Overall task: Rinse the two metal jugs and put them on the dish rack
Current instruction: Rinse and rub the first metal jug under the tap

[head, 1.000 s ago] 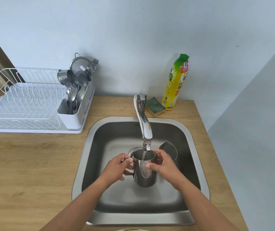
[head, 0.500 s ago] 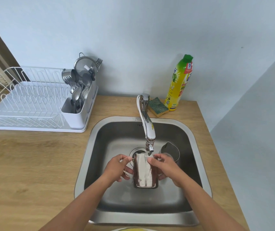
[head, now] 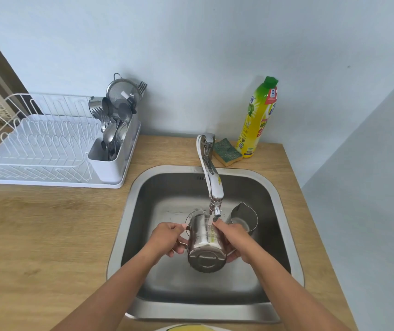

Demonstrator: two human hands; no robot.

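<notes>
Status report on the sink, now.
Left hand on handle, right hand on body of jug, tipped under running tap. Second jug waiting in sink. Rack unobstructed.

Both our forearms come in from the near edge and converge toward the middle, bare to the elbow. Our left hand is knuckles-up, fingers curled closed around a thin handle, thumb pointing right. Our right hand is palm-in, cupped against the right side of the metal jug, fingers wrapped under it, thumb along the top. Wrists roughly level, slightly bent inward.
</notes>
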